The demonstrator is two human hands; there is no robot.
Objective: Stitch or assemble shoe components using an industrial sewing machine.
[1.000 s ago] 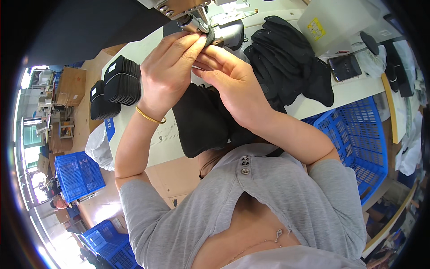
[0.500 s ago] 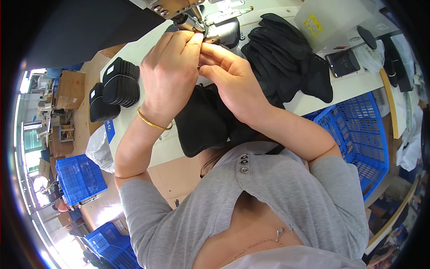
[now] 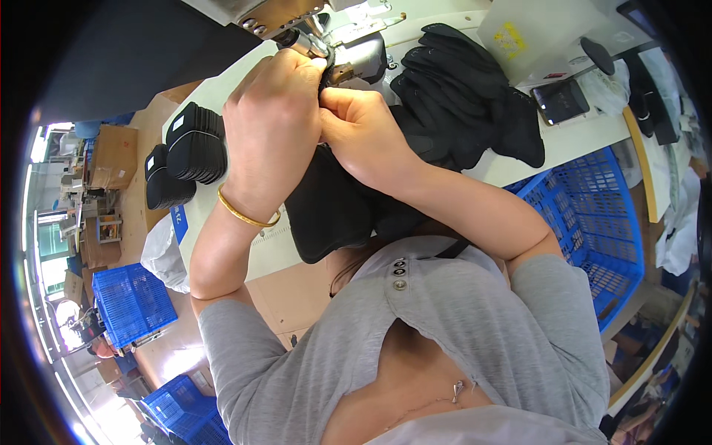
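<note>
Under the head of a sewing machine (image 3: pixel 300 43), my left hand (image 3: pixel 271 122) is closed on the edge of a black fabric piece (image 3: pixel 326 211). My right hand (image 3: pixel 365 139) pinches the same edge just beside it, thumb and forefinger together. Both hands touch each other close to the presser foot, and the fingers hide most of the gripped edge. The rest of the padded black fabric hangs below my wrists over the table's near edge. A pile of black fabric pieces (image 3: pixel 463 96) lies right of the machine.
Two tied stacks of black pads (image 3: pixel 194 144) stand on the white table (image 3: pixel 278 241) at the left. A phone (image 3: pixel 561 101) and a translucent bin (image 3: pixel 549 37) are at the far right. Blue crates (image 3: pixel 586 230) flank the table, with a white bag (image 3: pixel 165 252) by its left edge.
My right hand has drawn in its fingers to a tighter pinch. Both hands have shifted slightly left, and the view has moved a little. The black edge by the presser foot shows more.
</note>
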